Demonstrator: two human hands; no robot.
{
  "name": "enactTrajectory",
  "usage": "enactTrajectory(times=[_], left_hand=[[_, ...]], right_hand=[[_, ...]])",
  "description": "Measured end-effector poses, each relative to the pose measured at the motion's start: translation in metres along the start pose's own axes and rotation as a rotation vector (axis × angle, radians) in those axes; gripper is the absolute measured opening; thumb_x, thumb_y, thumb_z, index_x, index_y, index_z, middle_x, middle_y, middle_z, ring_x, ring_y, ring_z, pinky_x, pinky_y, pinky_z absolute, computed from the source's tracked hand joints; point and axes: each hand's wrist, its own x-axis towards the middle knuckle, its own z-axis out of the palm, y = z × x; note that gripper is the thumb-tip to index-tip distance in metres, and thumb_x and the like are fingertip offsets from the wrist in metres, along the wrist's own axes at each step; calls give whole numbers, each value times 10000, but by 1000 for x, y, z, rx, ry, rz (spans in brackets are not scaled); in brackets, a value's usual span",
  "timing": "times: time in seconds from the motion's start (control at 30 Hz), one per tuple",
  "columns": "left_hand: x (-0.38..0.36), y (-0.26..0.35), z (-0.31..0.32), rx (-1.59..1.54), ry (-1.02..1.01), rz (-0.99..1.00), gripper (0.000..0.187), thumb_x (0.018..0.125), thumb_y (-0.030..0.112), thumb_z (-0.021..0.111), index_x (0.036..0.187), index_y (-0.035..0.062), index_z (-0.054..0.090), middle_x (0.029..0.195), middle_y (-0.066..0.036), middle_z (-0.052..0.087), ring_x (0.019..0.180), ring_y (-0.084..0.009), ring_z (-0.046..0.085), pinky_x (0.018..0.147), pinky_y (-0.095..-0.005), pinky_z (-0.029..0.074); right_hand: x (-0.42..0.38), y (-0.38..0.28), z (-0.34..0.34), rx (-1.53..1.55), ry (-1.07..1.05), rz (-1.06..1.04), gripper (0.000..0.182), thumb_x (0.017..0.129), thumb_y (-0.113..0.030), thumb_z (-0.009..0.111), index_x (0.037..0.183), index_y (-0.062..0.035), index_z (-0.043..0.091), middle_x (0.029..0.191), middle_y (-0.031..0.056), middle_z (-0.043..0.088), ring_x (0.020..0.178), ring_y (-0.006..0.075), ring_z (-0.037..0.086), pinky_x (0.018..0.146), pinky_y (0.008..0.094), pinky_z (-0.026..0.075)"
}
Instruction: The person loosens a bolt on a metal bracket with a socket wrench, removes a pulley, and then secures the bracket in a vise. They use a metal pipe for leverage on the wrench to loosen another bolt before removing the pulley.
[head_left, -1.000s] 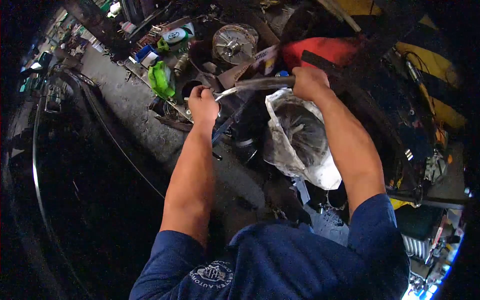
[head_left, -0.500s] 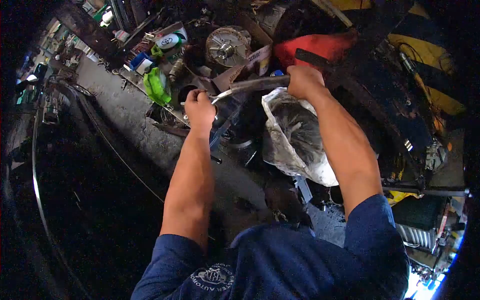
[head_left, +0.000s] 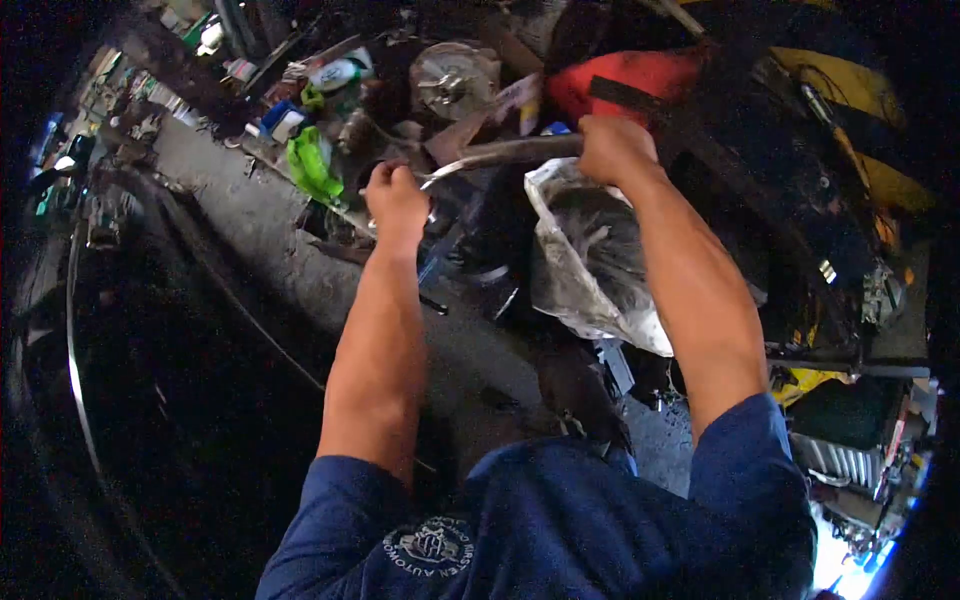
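Note:
My left hand (head_left: 398,205) is closed round the near end of a slim silver metal tool (head_left: 446,172), whose head is mostly hidden by the fingers. From there the tool runs right into a thicker dark pipe (head_left: 520,151). My right hand (head_left: 617,150) wraps round the pipe's far end, so the tool and pipe span the gap between both hands. Just below the right hand, a dirty white plastic bag (head_left: 590,260) gapes open with dark contents. Beyond the pipe lies a round metal machine part (head_left: 455,85) beside torn cardboard (head_left: 460,140).
A bright green bag (head_left: 313,168) and a white bottle (head_left: 340,70) sit among clutter at upper left. A red object (head_left: 630,80) is behind my right hand. Yellow-and-black equipment (head_left: 845,100) stands at right, and a dark curved panel with a shiny edge (head_left: 75,370) fills the left.
Both hands keep their grip on the tool and pipe. The right hand and pipe end have shifted slightly, and the view has moved a little with some blur.

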Motion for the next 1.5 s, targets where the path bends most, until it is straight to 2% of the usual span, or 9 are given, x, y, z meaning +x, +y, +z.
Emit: enactTrajectory(times=[0.07, 0.13, 0.4, 0.47, 0.67, 0.93, 1.0, 1.17, 1.5], left_hand=[[-2, 17, 0, 70, -61, -83, 238, 820, 158, 465, 888, -30, 593, 671, -75, 575, 569, -152, 520, 507, -313, 407], [9, -3, 3, 71, -15, 6, 257, 808, 161, 475, 897, -42, 604, 715, -107, 613, 659, -181, 571, 610, -326, 446], [9, -6, 0, 36, -50, 15, 238, 807, 151, 481, 872, -37, 612, 718, -110, 618, 649, -183, 564, 597, -328, 443], [0, 6, 0, -67, -66, -101, 227, 808, 144, 484, 866, -34, 613, 716, -109, 621, 644, -188, 564, 590, -331, 443], [7, 3, 1, 110, -28, 61, 222, 811, 136, 485, 868, -34, 616, 700, -117, 617, 632, -187, 560, 588, -328, 437], [8, 0, -1, 118, -50, 25, 262, 789, 162, 458, 835, -50, 605, 688, -168, 613, 638, -233, 574, 607, -362, 442], [7, 3, 0, 208, -37, 119, 268, 787, 160, 455, 843, -53, 609, 680, -176, 607, 629, -239, 576, 597, -369, 443], [7, -1, -1, 20, -95, -1, 264, 797, 174, 480, 872, -41, 614, 662, -83, 583, 595, -164, 527, 545, -319, 416], [6, 3, -4, 41, -99, 49, 214, 798, 139, 482, 826, -36, 601, 690, -86, 598, 607, -155, 516, 566, -326, 415]], right_hand=[[-3, 1, -4, 28, 30, 7, 323, 741, -171, 601, 1053, -101, 647, 1064, 161, 656, 1000, 329, 631, 843, 450, 504], [6, 1, -4, 3, 59, 13, 328, 729, -183, 614, 1043, -95, 653, 1046, 165, 660, 995, 327, 633, 846, 445, 505], [-14, 2, 10, 33, 58, 39, 264, 717, -158, 594, 970, -100, 640, 954, 174, 664, 941, 348, 631, 815, 450, 496], [-12, 0, 4, 41, 111, 50, 264, 715, -158, 596, 969, -102, 640, 951, 174, 664, 935, 351, 632, 813, 451, 496], [-7, -2, -7, 34, 32, 45, 251, 725, -151, 591, 968, -105, 637, 950, 169, 667, 930, 349, 635, 808, 456, 496], [-17, -5, -4, 36, 77, 76, 253, 727, -159, 588, 965, -91, 640, 960, 170, 666, 941, 342, 636, 822, 449, 495], [-11, -2, -1, 27, 87, 67, 252, 726, -160, 589, 963, -90, 641, 961, 171, 666, 937, 342, 637, 819, 449, 496], [-20, -3, 4, 32, 87, 77, 245, 721, -162, 595, 952, -93, 641, 961, 164, 666, 940, 338, 635, 825, 443, 492], [-28, -6, 10, 43, 98, 142, 253, 731, -143, 577, 972, -107, 647, 990, 164, 663, 957, 338, 629, 837, 429, 492]])
